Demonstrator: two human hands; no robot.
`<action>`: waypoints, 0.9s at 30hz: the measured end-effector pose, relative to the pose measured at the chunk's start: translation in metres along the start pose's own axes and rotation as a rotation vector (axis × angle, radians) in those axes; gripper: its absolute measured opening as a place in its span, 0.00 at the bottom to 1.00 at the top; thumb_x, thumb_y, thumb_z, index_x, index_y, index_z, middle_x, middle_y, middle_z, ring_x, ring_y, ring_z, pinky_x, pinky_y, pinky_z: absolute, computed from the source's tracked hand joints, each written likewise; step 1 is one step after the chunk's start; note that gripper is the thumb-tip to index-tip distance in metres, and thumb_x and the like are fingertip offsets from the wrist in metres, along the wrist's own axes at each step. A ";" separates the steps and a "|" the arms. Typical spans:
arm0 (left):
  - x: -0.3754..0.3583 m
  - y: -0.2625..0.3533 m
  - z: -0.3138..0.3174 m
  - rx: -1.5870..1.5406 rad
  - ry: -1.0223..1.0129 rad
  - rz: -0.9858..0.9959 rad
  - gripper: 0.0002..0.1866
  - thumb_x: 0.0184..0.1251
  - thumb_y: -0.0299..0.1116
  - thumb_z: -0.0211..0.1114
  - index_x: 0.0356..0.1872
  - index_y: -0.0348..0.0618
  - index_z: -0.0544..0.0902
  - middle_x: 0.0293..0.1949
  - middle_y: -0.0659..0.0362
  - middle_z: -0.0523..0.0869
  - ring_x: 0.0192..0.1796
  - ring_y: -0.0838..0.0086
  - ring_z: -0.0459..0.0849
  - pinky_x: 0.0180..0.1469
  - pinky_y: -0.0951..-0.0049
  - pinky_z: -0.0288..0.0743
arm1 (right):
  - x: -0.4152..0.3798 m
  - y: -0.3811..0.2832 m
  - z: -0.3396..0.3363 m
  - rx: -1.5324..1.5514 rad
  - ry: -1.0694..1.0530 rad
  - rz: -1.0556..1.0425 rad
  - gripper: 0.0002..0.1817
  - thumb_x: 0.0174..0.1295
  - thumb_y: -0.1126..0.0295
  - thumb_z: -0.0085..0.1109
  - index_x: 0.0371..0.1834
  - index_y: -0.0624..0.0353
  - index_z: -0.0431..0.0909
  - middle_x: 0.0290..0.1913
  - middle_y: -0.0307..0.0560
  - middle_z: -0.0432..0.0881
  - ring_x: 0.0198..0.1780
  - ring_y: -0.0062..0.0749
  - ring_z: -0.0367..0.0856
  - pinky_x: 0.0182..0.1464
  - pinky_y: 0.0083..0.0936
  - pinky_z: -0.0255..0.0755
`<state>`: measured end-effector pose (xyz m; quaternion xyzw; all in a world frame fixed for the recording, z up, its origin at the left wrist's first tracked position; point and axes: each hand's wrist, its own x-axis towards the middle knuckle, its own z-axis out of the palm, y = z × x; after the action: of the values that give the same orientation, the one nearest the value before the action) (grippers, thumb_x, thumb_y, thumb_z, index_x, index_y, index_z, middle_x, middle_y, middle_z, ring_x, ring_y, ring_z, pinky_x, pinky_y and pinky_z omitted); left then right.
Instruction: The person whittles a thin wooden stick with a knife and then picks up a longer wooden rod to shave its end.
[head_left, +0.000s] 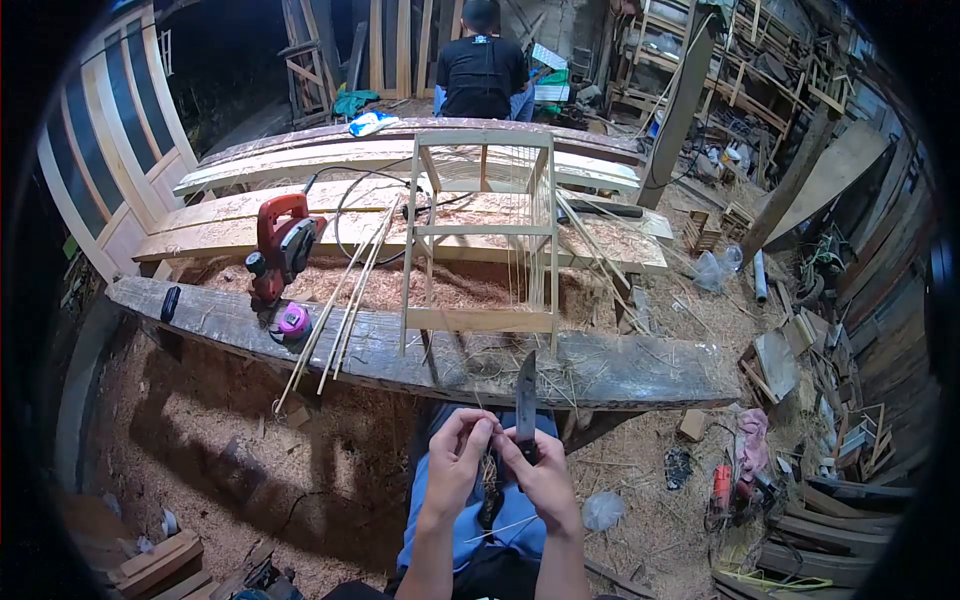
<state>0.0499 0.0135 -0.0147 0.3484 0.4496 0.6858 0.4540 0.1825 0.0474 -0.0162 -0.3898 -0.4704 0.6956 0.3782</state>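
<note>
My right hand (545,482) is wrapped round the handle of a knife (526,398), its blade pointing up. Close beside it, my left hand (462,458) pinches a thin strip (478,396) at its fingertips; the strip's lower part is hard to make out. The two hands almost meet above my lap. Just beyond them a small wooden frame (482,320) stands upright on the dark bench beam (650,372), with several thin strands running down its right side. A bundle of thin sticks (350,305) leans over the beam to the left.
A red power planer (283,245) and a pink tape measure (293,321) sit on the left of the beam. Long planks (230,205) lie behind. A person (482,70) sits at the back, facing away. Shavings cover the floor, with a red tool (722,486) at right.
</note>
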 end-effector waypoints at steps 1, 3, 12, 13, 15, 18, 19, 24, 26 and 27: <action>0.000 0.000 -0.001 0.013 0.016 0.005 0.08 0.82 0.30 0.61 0.48 0.35 0.82 0.42 0.61 0.86 0.45 0.82 0.83 0.52 0.78 0.77 | 0.001 -0.001 -0.002 0.000 -0.001 0.002 0.09 0.73 0.68 0.68 0.47 0.62 0.85 0.33 0.28 0.80 0.34 0.09 0.72 0.36 0.14 0.65; 0.001 0.000 -0.003 0.025 0.035 0.011 0.08 0.82 0.30 0.60 0.47 0.35 0.81 0.41 0.61 0.86 0.45 0.81 0.83 0.51 0.78 0.77 | 0.003 -0.002 -0.009 -0.055 -0.001 -0.102 0.09 0.73 0.68 0.68 0.49 0.61 0.84 0.34 0.28 0.80 0.34 0.10 0.72 0.37 0.15 0.65; 0.000 -0.003 -0.004 -0.081 0.005 -0.074 0.06 0.83 0.30 0.60 0.48 0.38 0.79 0.32 0.68 0.75 0.31 0.88 0.70 0.33 0.80 0.67 | 0.000 -0.005 -0.021 -0.392 0.132 -0.280 0.21 0.74 0.53 0.65 0.54 0.62 0.83 0.39 0.40 0.84 0.42 0.22 0.80 0.47 0.24 0.74; -0.001 -0.001 -0.002 -0.045 0.008 -0.100 0.06 0.83 0.30 0.60 0.48 0.38 0.79 0.32 0.68 0.76 0.31 0.88 0.70 0.33 0.81 0.67 | -0.001 -0.006 -0.015 -0.472 0.160 -0.330 0.20 0.72 0.53 0.67 0.51 0.61 0.84 0.38 0.46 0.85 0.42 0.29 0.83 0.47 0.29 0.75; -0.005 -0.003 -0.003 0.075 0.001 -0.113 0.05 0.82 0.28 0.59 0.51 0.38 0.80 0.35 0.67 0.79 0.33 0.87 0.74 0.35 0.80 0.70 | -0.002 -0.006 -0.009 -0.559 0.154 -0.373 0.20 0.71 0.53 0.67 0.50 0.60 0.85 0.38 0.48 0.85 0.42 0.35 0.83 0.46 0.32 0.75; -0.006 -0.003 -0.005 0.207 -0.054 -0.042 0.06 0.81 0.27 0.60 0.52 0.38 0.80 0.37 0.65 0.81 0.37 0.85 0.77 0.38 0.80 0.73 | 0.000 -0.011 -0.002 -0.718 0.178 -0.489 0.19 0.66 0.53 0.70 0.46 0.58 0.86 0.37 0.49 0.85 0.39 0.47 0.81 0.44 0.38 0.73; -0.005 -0.002 -0.008 0.252 -0.096 -0.037 0.06 0.79 0.25 0.61 0.51 0.36 0.80 0.37 0.64 0.82 0.38 0.84 0.78 0.40 0.79 0.74 | -0.001 -0.015 0.000 -0.828 0.198 -0.548 0.19 0.64 0.53 0.71 0.45 0.58 0.86 0.36 0.47 0.85 0.39 0.45 0.81 0.43 0.38 0.71; -0.004 0.003 -0.011 0.366 -0.166 0.099 0.05 0.77 0.23 0.61 0.48 0.35 0.81 0.34 0.63 0.79 0.35 0.83 0.75 0.37 0.77 0.71 | 0.004 -0.011 -0.008 -0.933 0.214 -0.684 0.19 0.59 0.52 0.73 0.42 0.56 0.88 0.34 0.42 0.84 0.38 0.41 0.79 0.42 0.36 0.68; -0.004 0.007 -0.010 0.393 -0.183 0.096 0.05 0.76 0.22 0.61 0.48 0.35 0.81 0.33 0.63 0.79 0.34 0.83 0.74 0.36 0.77 0.70 | 0.005 -0.011 -0.011 -0.927 0.197 -0.706 0.18 0.56 0.53 0.75 0.40 0.56 0.88 0.33 0.42 0.84 0.37 0.40 0.79 0.43 0.36 0.67; -0.005 0.007 -0.009 0.416 -0.186 0.108 0.05 0.76 0.22 0.61 0.48 0.35 0.82 0.33 0.63 0.79 0.34 0.83 0.74 0.36 0.77 0.69 | 0.005 -0.011 -0.012 -0.925 0.198 -0.704 0.18 0.56 0.53 0.75 0.40 0.56 0.88 0.33 0.42 0.84 0.37 0.40 0.79 0.43 0.36 0.67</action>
<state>0.0412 0.0051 -0.0113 0.5195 0.5184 0.5666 0.3746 0.1926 0.0593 -0.0094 -0.3979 -0.7882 0.2112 0.4192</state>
